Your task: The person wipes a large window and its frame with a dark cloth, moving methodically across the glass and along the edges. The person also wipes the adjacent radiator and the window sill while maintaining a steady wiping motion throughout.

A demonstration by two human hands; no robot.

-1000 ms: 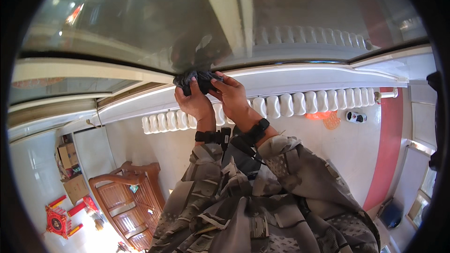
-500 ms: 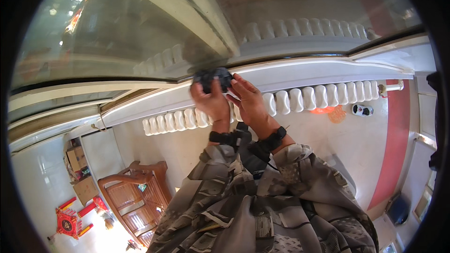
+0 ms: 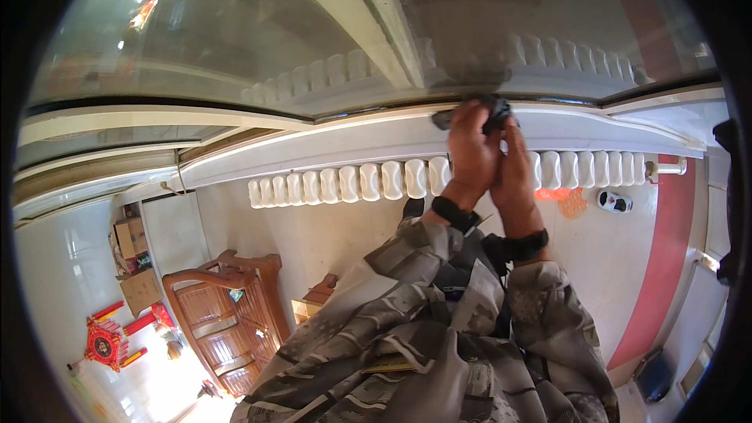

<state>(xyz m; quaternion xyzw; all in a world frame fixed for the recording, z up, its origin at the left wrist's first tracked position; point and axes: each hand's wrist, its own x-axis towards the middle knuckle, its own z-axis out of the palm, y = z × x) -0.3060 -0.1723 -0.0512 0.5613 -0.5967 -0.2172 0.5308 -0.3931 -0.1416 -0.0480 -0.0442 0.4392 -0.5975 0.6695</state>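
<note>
A crumpled dark cloth (image 3: 498,115) is bunched at the base of the window glass (image 3: 486,16), just above the white sill. My left hand (image 3: 471,149) has its fingers wrapped round the cloth, and part of it pokes out to the left of that hand. Pressed close alongside, my right hand (image 3: 513,168) grips the cloth's right side with its fingertips. The glass mirrors the cloth and hands as a dark patch. Black bands circle both wrists below patterned grey sleeves.
Under the sill (image 3: 368,141) runs a white radiator (image 3: 392,180), with a pipe at its right end. A toy car (image 3: 614,202) and an orange item (image 3: 573,202) lie on the floor. Further left are a wooden chair (image 3: 227,313), cardboard boxes (image 3: 141,290) and a red hanging ornament (image 3: 106,341).
Both hands have moved to the right along the foot of the window with the dark cloth. They are now closer together, and the left hand covers more of the cloth.
</note>
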